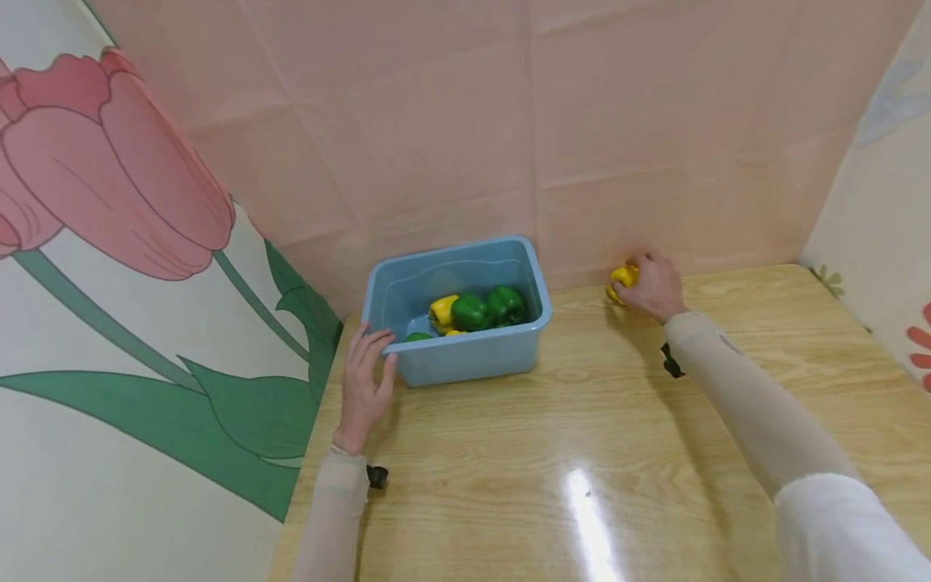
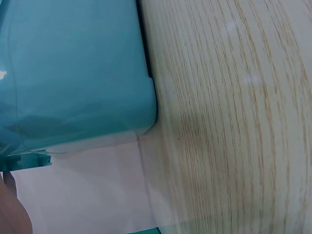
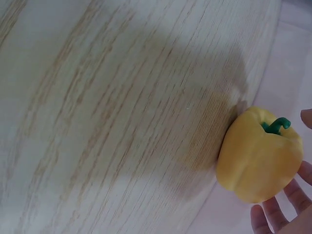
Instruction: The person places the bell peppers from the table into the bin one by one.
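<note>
A yellow bell pepper [image 1: 621, 280] [image 3: 258, 156] with a green stem lies on the wooden table by the pink back wall. My right hand [image 1: 652, 284] is curled round it, and its fingertips [image 3: 273, 217] show beside the pepper in the right wrist view. A blue plastic bin [image 1: 469, 352] [image 2: 73, 63] stands left of it, holding a yellow pepper [image 1: 442, 310] and green peppers [image 1: 473, 312]. My left hand [image 1: 372, 364] rests with straight fingers on the bin's front left corner. Only a sliver of that hand [image 2: 9, 204] shows in the left wrist view.
The wooden table [image 1: 582, 436] stretches toward me from the bin. The pink wall [image 1: 582, 145] closes the back. A tulip-printed panel [image 1: 145, 323] stands along the left edge and a flowered panel [image 1: 887, 242] along the right.
</note>
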`<action>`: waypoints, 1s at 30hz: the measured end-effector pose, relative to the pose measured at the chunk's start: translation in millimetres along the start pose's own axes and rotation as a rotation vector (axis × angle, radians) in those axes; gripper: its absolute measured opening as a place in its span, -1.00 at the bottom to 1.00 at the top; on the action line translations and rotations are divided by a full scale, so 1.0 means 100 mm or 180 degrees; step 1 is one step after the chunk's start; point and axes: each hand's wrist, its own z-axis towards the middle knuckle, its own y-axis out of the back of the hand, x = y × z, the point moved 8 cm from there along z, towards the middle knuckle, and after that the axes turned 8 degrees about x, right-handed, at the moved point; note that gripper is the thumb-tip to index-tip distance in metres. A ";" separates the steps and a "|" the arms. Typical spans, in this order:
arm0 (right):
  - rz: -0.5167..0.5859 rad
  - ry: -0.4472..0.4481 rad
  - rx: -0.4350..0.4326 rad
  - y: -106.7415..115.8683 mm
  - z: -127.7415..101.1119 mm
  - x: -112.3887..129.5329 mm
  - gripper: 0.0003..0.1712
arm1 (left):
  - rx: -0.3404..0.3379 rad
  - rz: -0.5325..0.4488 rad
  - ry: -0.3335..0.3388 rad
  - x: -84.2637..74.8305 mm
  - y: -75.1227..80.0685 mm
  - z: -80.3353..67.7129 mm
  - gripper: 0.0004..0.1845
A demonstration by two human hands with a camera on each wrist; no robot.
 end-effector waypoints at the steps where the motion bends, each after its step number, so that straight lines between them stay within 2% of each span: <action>1: -0.0008 -0.0002 0.0011 0.00 -0.01 0.00 -0.31 | 0.0002 0.0008 -0.0003 0.00 0.00 0.00 -0.71; 13: -0.0074 -0.0055 0.0141 -0.04 -0.05 -0.03 -0.31 | 0.0002 0.0033 0.0042 -0.02 -0.01 -0.01 -0.72; 22: -0.0081 -0.0091 0.0209 -0.04 -0.06 -0.03 -0.30 | -0.0002 0.0009 0.0001 -0.04 0.00 0.01 -0.72; 30: -0.0110 -0.0132 0.0202 -0.04 -0.06 -0.05 -0.30 | -0.0008 -0.0007 0.0010 -0.03 0.00 0.02 -0.72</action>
